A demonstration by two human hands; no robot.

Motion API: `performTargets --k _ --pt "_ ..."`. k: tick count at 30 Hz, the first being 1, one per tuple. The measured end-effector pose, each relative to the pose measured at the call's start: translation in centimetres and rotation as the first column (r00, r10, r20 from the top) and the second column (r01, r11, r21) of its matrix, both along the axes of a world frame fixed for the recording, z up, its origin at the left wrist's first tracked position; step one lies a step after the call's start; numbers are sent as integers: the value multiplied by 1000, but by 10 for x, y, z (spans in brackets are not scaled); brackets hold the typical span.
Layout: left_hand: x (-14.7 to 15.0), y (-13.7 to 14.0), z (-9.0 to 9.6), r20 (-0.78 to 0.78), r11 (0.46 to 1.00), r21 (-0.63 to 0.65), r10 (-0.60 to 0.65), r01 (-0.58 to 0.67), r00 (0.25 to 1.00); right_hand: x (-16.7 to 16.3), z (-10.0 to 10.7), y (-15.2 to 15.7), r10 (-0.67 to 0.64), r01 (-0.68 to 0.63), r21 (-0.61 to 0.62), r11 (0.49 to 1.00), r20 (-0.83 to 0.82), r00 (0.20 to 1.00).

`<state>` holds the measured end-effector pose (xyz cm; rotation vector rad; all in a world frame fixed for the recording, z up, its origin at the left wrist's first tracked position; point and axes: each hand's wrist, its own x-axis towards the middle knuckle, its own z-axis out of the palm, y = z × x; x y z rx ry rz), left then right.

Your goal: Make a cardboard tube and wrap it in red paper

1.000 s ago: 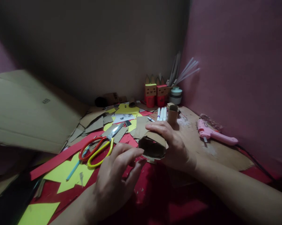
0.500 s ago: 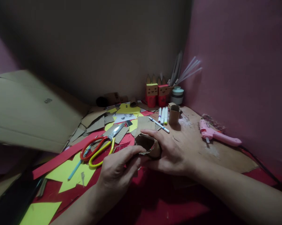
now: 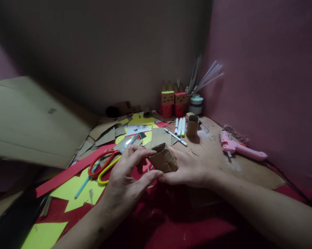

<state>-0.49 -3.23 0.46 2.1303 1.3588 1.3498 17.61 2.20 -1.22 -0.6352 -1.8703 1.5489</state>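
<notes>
A short brown cardboard tube (image 3: pixel 163 159) is held between my hands, tilted so its side faces me and its opening points up and left. My right hand (image 3: pixel 187 167) is closed around its right side, with the thumb along the bottom. My left hand (image 3: pixel 131 173) pinches at its left edge, index fingertip on the rim and thumb near the lower corner. Just left of that hand lie scissors (image 3: pixel 102 165) with one red and one yellow handle, partly covered by it. Another short cardboard tube (image 3: pixel 192 127) stands upright on the board beyond.
Pink glue gun (image 3: pixel 240 148) lies at right, its cord running off. Several markers (image 3: pixel 180 126) rest near the standing tube. Two decorated cardboard figures (image 3: pixel 167 103) and a lidded jar (image 3: pixel 196 104) stand at the back. Yellow paper (image 3: pixel 73 188), a red strip (image 3: pixel 67 173) and a large box (image 3: pixel 36 121) lie left.
The tube has been tipped, so its outer side shows instead of its inside. My left hand has shifted its hold, taking the thumb out of the opening and down to the lower edge.
</notes>
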Motion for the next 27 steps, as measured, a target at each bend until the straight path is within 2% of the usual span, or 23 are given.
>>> performTargets --k 1,2,4,6,8,9,10,13,14,15,17,19,21,23,24,25,27 --pt "-2 0 2 15 1000 -5 -3 3 1000 2 0 2 86 -93 -120 988 -57 995" --pt "-5 1 4 38 1000 -12 -4 4 999 3 0 4 172 -197 -227 954 -125 977" --pt "-9 2 6 81 999 -38 -28 31 996 6 -2 9 311 -393 -374 840 -260 914" --pt "-11 5 6 86 988 -81 -123 130 989 8 -6 12 412 -536 -429 727 -351 841" --pt "-9 6 3 80 966 -100 -230 238 970 9 -9 13 468 -614 -444 652 -401 788" --pt "-8 6 2 74 960 -89 -258 264 963 9 -9 13 466 -616 -444 651 -407 786" --pt "-6 7 0 61 961 -73 -261 266 963 9 -9 13 438 -588 -438 680 -401 805" --pt "-2 7 -1 39 983 -50 -174 176 984 8 -5 11 212 -333 -381 863 -326 921" --pt "-1 7 -1 41 988 -68 -138 141 990 7 -4 11 135 -244 -357 902 -303 943" --pt "-2 8 0 59 988 -97 -115 121 992 7 -3 10 86 -191 -349 918 -294 952" --pt "-5 10 2 142 978 -164 -105 128 984 6 -4 11 88 -213 -382 900 -318 944" --pt "-8 13 3 217 962 -208 -130 176 968 5 -6 12 162 -327 -430 842 -377 912" --pt "-11 14 2 186 960 -188 -170 205 968 5 -9 14 239 -429 -450 783 -419 876" --pt "-12 14 0 54 977 -86 -191 195 980 5 -9 15 257 -468 -463 753 -449 856" --pt "-12 13 -2 -19 985 3 -174 174 985 5 -9 16 228 -457 -473 753 -464 856" --pt "-11 13 -3 -85 983 112 -134 143 987 5 -9 16 173 -422 -487 765 -475 863" --pt "-10 11 -6 -194 941 335 18 50 981 4 -9 16 46 -320 -524 789 -470 882"
